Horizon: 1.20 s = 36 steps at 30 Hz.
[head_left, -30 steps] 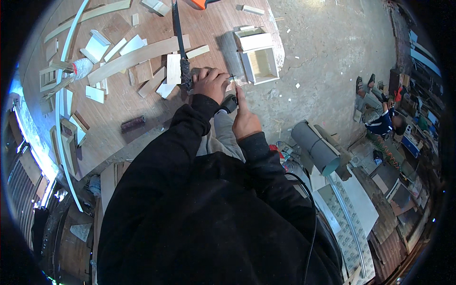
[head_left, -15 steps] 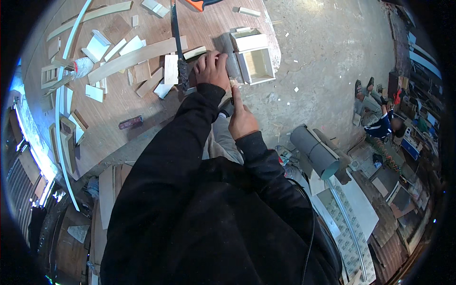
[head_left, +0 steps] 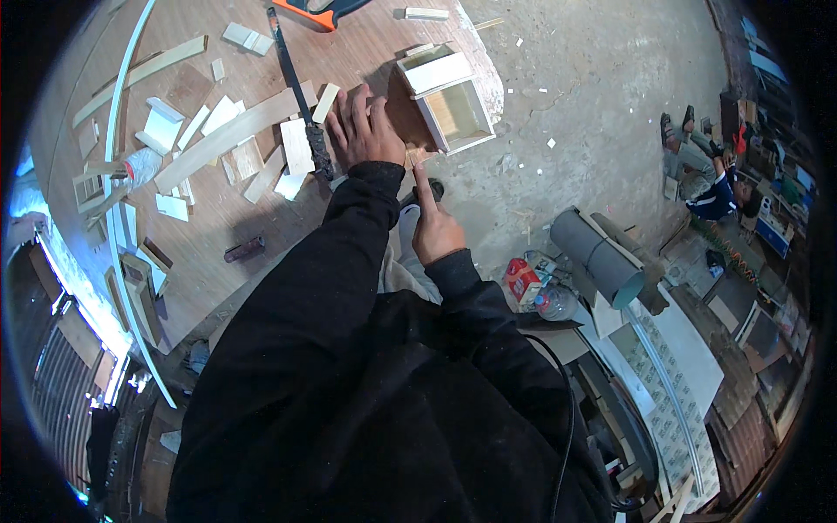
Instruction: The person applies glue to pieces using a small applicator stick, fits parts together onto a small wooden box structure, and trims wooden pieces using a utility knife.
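My left hand lies on the wooden tabletop with its fingers spread, between a pale wood strip and an open box with pale walls. My right hand is at the table's near edge. Its index finger is stretched forward to a small light-wood piece. The other fingers curl under, and what they hold, if anything, is hidden. A dark, narrow, blade-like strip with a rough end lies left of my left hand.
Several wood offcuts and a long curved strip lie on the left. An orange-and-black handle rests at the far edge. Right of me stand a rolled grey sheet and a plastic bottle. Another person sits far right.
The view has shifted, bringing the bottle and a red packet into sight. My left hand's fingers are more spread. My right index finger still points at the table's edge.
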Each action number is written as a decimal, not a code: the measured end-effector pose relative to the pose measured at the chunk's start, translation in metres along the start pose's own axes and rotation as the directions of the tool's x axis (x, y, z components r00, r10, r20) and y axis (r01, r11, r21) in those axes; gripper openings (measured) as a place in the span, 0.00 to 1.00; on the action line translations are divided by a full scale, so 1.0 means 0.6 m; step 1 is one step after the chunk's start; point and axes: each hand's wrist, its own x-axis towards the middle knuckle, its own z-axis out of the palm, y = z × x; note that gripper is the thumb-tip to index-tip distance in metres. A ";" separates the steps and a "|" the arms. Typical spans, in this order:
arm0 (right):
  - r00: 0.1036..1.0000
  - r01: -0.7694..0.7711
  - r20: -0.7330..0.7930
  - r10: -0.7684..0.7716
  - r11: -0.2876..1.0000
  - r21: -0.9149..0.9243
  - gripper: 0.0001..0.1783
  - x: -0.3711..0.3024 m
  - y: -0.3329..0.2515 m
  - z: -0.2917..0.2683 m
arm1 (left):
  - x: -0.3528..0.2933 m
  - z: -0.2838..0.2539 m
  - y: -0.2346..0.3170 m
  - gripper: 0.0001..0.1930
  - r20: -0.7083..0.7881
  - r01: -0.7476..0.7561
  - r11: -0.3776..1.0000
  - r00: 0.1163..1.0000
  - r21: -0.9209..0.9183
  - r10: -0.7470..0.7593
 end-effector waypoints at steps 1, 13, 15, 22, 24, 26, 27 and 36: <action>1.000 -0.003 -0.003 0.003 1.000 0.007 0.46 -0.001 0.002 0.003 | 0.001 -0.002 0.001 0.09 -0.008 0.000 0.999 1.000 0.039 0.000; 0.999 -0.011 -0.039 0.016 0.993 0.120 0.46 -0.004 0.020 0.018 | -0.008 0.012 -0.005 0.09 -0.026 -0.018 0.999 0.999 0.051 0.020; 0.999 0.026 -0.045 -0.021 0.993 0.113 0.46 -0.001 0.024 0.016 | -0.007 0.016 -0.005 0.10 -0.030 -0.020 0.998 0.999 0.060 0.022; 0.994 -0.082 0.076 0.075 0.991 0.102 0.43 -0.005 0.015 -0.004 | -0.018 0.025 -0.004 0.13 0.015 0.003 0.996 1.000 0.091 -0.004; 0.996 -0.064 0.063 0.057 0.992 0.106 0.42 -0.006 0.016 -0.006 | -0.019 0.026 -0.004 0.13 0.007 -0.001 0.996 1.000 0.092 0.000; 0.996 -0.063 0.070 0.055 0.992 0.106 0.42 -0.007 0.011 -0.009 | -0.018 0.025 -0.009 0.13 -0.007 0.004 0.995 1.000 0.101 -0.003; 0.996 -0.059 0.079 0.051 0.993 0.104 0.42 -0.007 0.009 -0.011 | -0.018 0.025 -0.008 0.13 -0.007 0.002 0.995 1.000 0.098 -0.001; 0.997 -0.061 0.060 0.056 0.995 0.077 0.43 -0.009 0.010 -0.009 | -0.017 0.024 -0.009 0.13 -0.003 0.000 0.996 1.000 0.092 0.000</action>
